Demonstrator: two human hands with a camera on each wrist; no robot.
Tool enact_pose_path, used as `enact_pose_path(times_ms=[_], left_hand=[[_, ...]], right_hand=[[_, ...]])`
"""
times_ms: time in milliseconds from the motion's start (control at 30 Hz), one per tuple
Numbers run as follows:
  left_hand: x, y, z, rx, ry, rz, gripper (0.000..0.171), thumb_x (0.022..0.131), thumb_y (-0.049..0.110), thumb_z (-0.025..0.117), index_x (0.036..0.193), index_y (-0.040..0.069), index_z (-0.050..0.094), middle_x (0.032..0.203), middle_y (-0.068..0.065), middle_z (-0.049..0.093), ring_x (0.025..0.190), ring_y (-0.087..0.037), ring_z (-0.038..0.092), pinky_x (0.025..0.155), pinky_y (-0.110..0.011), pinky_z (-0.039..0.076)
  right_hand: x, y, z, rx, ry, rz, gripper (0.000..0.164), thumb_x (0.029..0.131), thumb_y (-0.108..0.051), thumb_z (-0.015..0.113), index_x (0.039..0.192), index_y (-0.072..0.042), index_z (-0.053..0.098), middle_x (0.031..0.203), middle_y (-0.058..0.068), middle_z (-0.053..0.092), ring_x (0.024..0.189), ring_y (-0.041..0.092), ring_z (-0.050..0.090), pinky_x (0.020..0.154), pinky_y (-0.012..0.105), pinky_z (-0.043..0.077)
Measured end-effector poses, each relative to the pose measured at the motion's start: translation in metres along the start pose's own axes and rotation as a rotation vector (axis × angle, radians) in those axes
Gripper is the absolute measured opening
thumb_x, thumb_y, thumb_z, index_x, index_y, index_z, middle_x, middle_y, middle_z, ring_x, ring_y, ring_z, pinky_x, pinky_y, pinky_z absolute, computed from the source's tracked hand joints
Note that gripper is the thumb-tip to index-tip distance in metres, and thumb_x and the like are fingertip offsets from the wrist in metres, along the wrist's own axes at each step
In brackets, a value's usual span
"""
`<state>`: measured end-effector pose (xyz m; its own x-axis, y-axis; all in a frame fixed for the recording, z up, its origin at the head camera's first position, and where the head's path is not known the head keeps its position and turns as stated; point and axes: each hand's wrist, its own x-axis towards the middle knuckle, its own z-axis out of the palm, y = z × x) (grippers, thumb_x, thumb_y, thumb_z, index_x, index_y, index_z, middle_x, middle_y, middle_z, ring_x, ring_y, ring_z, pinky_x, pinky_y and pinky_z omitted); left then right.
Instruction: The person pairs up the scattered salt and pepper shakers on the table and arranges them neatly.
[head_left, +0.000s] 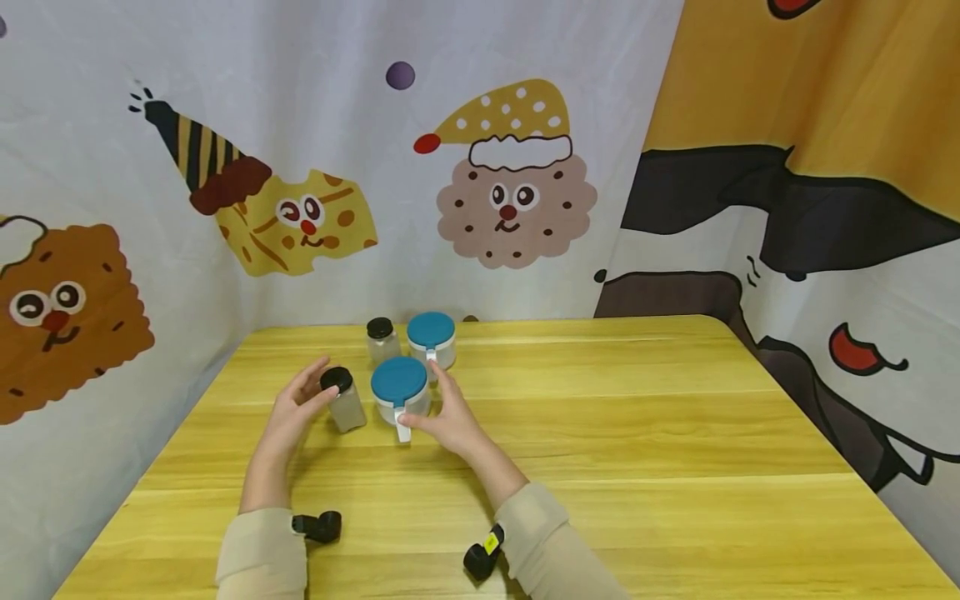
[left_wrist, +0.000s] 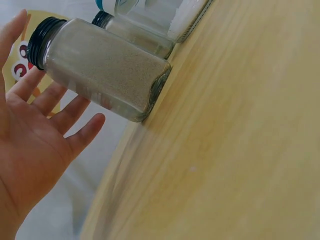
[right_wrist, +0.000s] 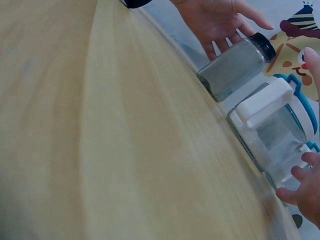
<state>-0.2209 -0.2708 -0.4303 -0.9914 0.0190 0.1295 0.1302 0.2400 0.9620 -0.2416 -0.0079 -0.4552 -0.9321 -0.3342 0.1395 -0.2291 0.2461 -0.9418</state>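
A black-capped glass jar (head_left: 347, 411) with greyish powder in it stands upright on the table. Just left of it my left hand (head_left: 291, 417) has its fingers spread, palm toward the glass; the left wrist view shows those fingers (left_wrist: 64, 116) extended alongside the jar. To the right stands a clear canister (head_left: 400, 381) with a blue lid and a white handle that points toward me. My right hand (head_left: 455, 422) curves loosely around its right side, thumb near the handle. In the right wrist view its fingers (right_wrist: 300, 173) are apart and relaxed beside the canister.
Behind these two stand another black-capped jar (head_left: 383, 348) and another blue-lidded canister (head_left: 432, 332), close together near the table's back edge. The wooden table (head_left: 637, 433) extends far to the right. A curtain (head_left: 322, 75) with cartoon prints hangs behind it.
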Motion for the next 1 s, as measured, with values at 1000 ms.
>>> enact_pose_path(times_ms=[1000], left_hand=[[0.003, -0.003, 0.006, -0.018, 0.01, -0.004, 0.059, 0.096, 0.018, 0.061, 0.147, 0.004, 0.035, 0.135, -0.022, 0.048, 0.103, -0.003, 0.053, 0.086, -0.017, 0.042]], right_hand=[[0.015, 0.012, 0.008, 0.064, -0.009, -0.023, 0.097, 0.081, -0.032, 0.078, 0.154, -0.018, 0.015, 0.151, 0.012, 0.028, 0.132, 0.032, 0.034, 0.101, 0.055, 0.034]])
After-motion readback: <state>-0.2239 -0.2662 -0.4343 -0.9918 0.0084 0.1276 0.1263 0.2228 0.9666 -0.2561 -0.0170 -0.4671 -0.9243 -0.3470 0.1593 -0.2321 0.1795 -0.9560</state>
